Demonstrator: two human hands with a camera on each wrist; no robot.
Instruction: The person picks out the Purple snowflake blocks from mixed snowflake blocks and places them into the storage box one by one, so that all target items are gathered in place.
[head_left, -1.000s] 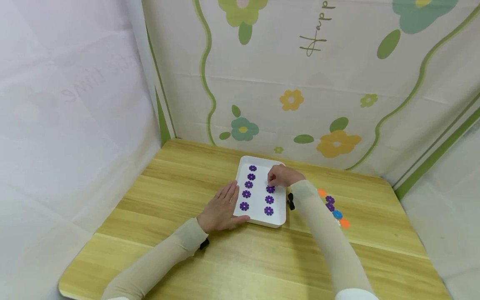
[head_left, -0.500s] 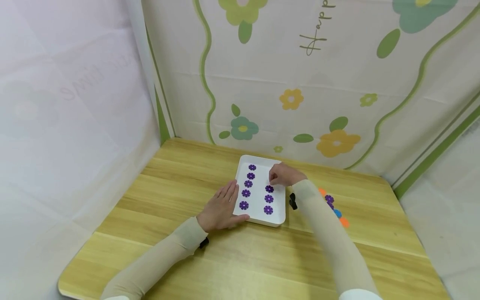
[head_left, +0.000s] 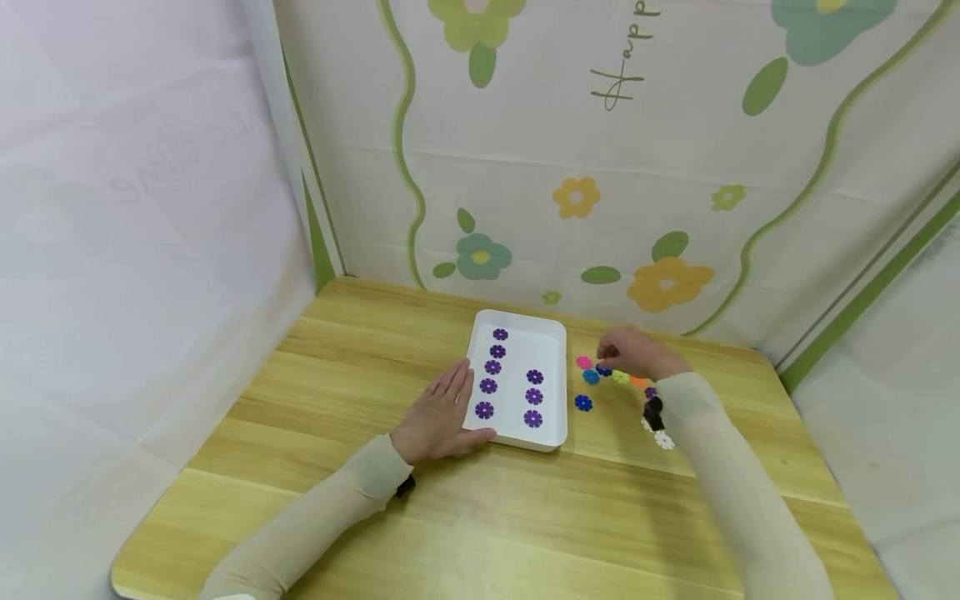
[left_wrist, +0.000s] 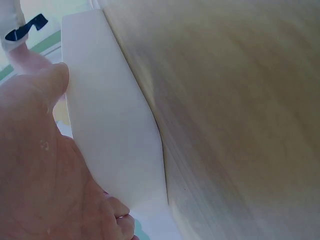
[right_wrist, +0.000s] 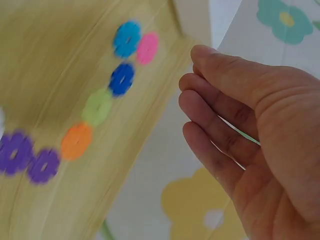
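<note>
My left hand (head_left: 435,417) lies with straight fingers along the near-left edge of a white tray (head_left: 550,346), its thumb at the near rim. In the left wrist view that hand (left_wrist: 45,165) borders the tray's outer wall (left_wrist: 110,110). Purple snowflake discs stand in two columns in the tray, a longer left column (head_left: 492,367) and three discs on the right (head_left: 534,397). My right hand (head_left: 637,350) hovers right of the tray, over loose snowflake discs. In the right wrist view its fingers (right_wrist: 220,135) are loosely bent and hold nothing.
Right of the tray lie a pink disc (head_left: 584,362), a dark blue disc (head_left: 583,403), an orange disc (head_left: 637,382) and a white disc (head_left: 664,440), among others. A flower-printed cloth (head_left: 510,208) hangs behind the wooden table (head_left: 337,358).
My right hand has moved right, away from the third purple disc in the tray's right column, to above the loose discs. The left hand has stayed at the tray.
</note>
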